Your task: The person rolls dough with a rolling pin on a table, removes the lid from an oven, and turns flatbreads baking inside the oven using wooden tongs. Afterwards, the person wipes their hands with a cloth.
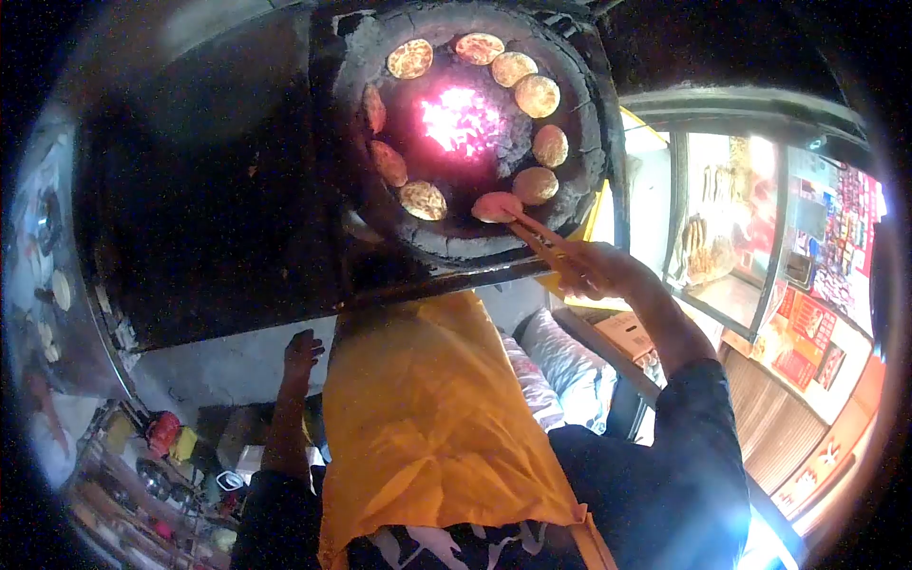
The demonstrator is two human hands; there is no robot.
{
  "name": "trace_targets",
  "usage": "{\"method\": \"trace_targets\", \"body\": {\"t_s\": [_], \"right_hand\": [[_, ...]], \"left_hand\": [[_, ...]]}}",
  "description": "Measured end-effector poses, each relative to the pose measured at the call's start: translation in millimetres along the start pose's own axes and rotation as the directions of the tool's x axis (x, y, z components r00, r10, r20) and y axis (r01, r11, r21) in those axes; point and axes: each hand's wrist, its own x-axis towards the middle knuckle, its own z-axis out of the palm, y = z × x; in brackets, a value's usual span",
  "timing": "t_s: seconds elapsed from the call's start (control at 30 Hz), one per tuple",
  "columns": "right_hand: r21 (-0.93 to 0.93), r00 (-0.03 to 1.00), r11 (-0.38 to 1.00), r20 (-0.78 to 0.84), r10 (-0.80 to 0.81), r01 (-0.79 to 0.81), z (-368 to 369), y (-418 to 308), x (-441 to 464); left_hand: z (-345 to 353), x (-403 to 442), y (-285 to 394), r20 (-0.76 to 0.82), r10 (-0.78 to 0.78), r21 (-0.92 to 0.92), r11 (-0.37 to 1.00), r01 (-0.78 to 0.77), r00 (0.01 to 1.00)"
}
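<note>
My right hand (pixel 594 271) grips a pair of tongs (pixel 537 235), whose tips touch a flatbread (pixel 496 206) at the near side of the round oven (pixel 456 249). Several other round flatbreads, some browned, form a ring inside it, among them a speckled flatbread (pixel 423 200) and a paler flatbread (pixel 538 96). Glowing coals (pixel 463 122) lie in the middle of that ring. Low on the left, beside the yellow apron (pixel 408 408), my left hand (pixel 304 351) hangs below the counter edge with nothing visible in it; its fingers look loosely bent and apart.
A dark counter top (pixel 218 218) extends left of the oven. A glass display case (pixel 727 218) stands at the right, near an orange printed panel (pixel 807 332). Below are pale sacks (pixel 565 361) and a cardboard box (pixel 617 332). Assorted items fill a shelf (pixel 123 503) at lower left.
</note>
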Motion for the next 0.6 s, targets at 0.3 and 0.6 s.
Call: {"method": "trace_targets", "body": {"t_s": [0.3, 0.6], "right_hand": [[0.399, 0.922, 0.862, -0.091, 0.378, -0.314, 23.1, -45.6, -31.8], [-0.878, 0.807, 0.3, -0.467, -0.362, -0.373, 49.4, -41.2, 76.0]], "left_hand": [[-13.2, 19.3, -17.9, 0.081, 0.038, -0.029, 0.999, -0.036, 0.996], [-12.5, 14.5, 10.5, 0.083, 0.05, -0.036, 0.998, -0.047, 0.995]]}}
